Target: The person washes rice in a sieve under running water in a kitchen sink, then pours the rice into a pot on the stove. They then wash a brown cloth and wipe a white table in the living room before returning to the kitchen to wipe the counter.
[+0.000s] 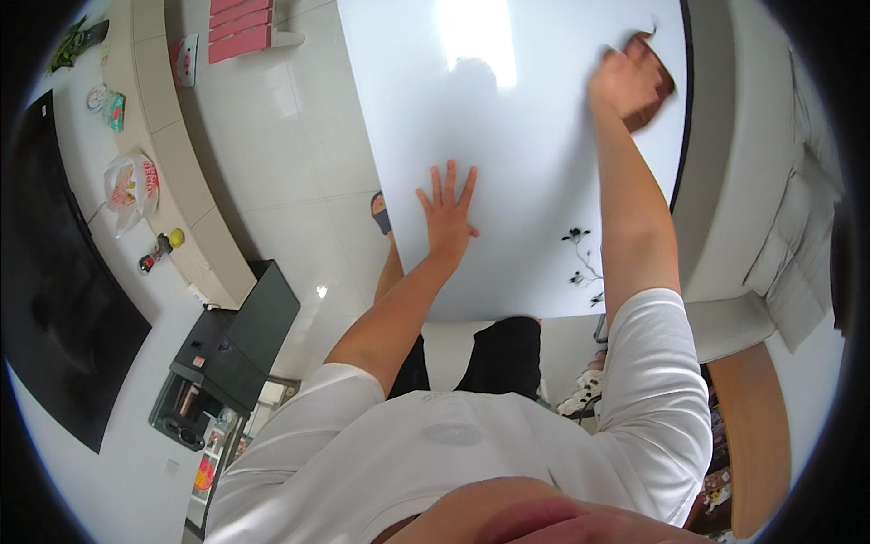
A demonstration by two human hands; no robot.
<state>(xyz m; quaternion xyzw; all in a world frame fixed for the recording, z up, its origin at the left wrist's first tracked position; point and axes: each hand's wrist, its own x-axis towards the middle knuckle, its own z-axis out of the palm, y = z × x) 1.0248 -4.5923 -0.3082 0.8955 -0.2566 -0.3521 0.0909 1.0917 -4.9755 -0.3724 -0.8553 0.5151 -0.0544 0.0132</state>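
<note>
My left hand (448, 216) lies palm down on the glossy white tabletop (503, 183), fingers spread, holding nothing. Toward the far right corner, my right hand (624, 81) grips a brown cloth (656, 98) against the table, near its dark right edge. Both the cloth and that hand are blurred, and the fingers partly cover the cloth. A black floral print (578, 258) decorates the tabletop beside my right forearm.
A grey sofa (720, 177) runs along the table's right side. To the left, across the tiled floor, a long low cabinet (166, 129) carries a plastic bag (131, 187). Up beyond it is a pink slatted stool (239, 28). A dark box-like cabinet (238, 326) stands lower left.
</note>
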